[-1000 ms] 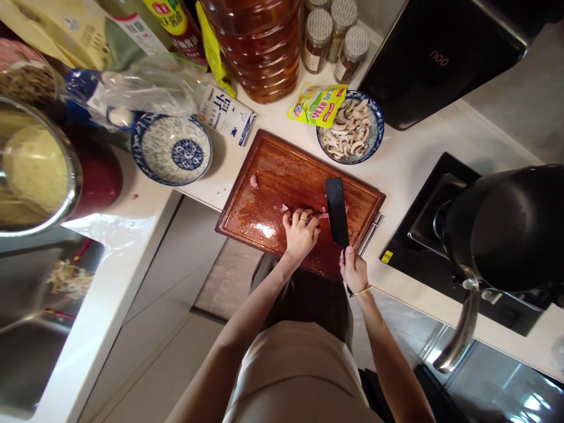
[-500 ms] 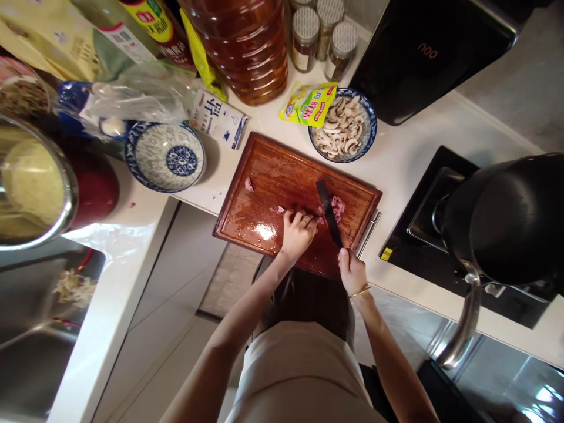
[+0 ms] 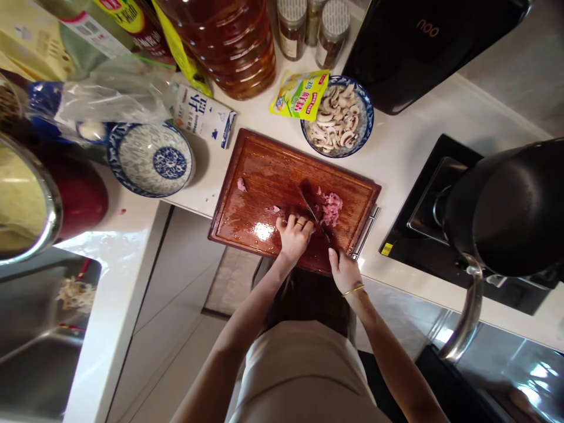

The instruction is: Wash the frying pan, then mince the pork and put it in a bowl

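Observation:
My right hand [image 3: 345, 270] grips the handle of a kitchen knife [image 3: 311, 207], its blade slanting up and left, edge-on to me, over a wooden cutting board [image 3: 259, 154]. To the left of the blade, my left hand [image 3: 295, 236] rests on the board with its fingers curled, close against the knife. What lies under those fingertips is hidden. A pile of chopped pink meat [image 3: 332, 208] sits just right of the blade. Farther left on the board lie a small meat scrap [image 3: 241, 184] and another small bit [image 3: 275, 209].
Behind the board stand a bowl of sliced mushrooms [image 3: 363, 126] and a yellow-green seasoning packet [image 3: 299, 97]. A patterned bowl [image 3: 150, 158] is at left, near a salt packet [image 3: 203, 114] and a red pot [image 3: 83, 200]. A black pan [image 3: 506, 217] sits on the stove at right.
The knife has shifted left and its blade has turned from showing its flat side to edge-on. More of the meat pile shows right of it. My left hand has stayed curled; the view has shifted slightly.

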`<action>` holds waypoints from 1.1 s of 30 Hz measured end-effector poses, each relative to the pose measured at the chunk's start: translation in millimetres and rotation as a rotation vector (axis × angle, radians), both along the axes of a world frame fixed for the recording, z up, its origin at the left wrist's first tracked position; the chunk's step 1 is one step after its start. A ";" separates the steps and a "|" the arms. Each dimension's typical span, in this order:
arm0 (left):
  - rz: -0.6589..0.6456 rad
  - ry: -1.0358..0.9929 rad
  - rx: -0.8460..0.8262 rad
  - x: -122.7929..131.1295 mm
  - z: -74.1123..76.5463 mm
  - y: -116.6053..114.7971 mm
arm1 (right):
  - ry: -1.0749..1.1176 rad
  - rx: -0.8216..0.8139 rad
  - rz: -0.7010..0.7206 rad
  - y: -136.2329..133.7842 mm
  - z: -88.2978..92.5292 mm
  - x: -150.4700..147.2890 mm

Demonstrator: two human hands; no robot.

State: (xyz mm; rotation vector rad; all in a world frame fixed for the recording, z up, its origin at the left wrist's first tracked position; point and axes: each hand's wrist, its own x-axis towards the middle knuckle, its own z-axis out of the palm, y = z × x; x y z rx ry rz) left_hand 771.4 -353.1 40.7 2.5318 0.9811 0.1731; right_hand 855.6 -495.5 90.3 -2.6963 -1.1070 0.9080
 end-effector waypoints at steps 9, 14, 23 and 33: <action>-0.041 -0.033 0.017 -5.7 -2.6 0.9 | 0.020 0.047 -0.100 38.5 -18.0 4.6; -0.074 -0.126 0.048 -17.6 -5.1 -3.0 | 0.005 0.179 -0.152 24.9 -18.2 7.6; -0.001 -0.119 0.119 -6.1 -4.0 1.0 | -0.005 0.103 -0.007 -1.1 -6.1 -3.5; -0.002 -0.099 0.055 -7.9 -3.7 -4.6 | -0.028 -0.002 -0.082 43.1 -17.6 -0.8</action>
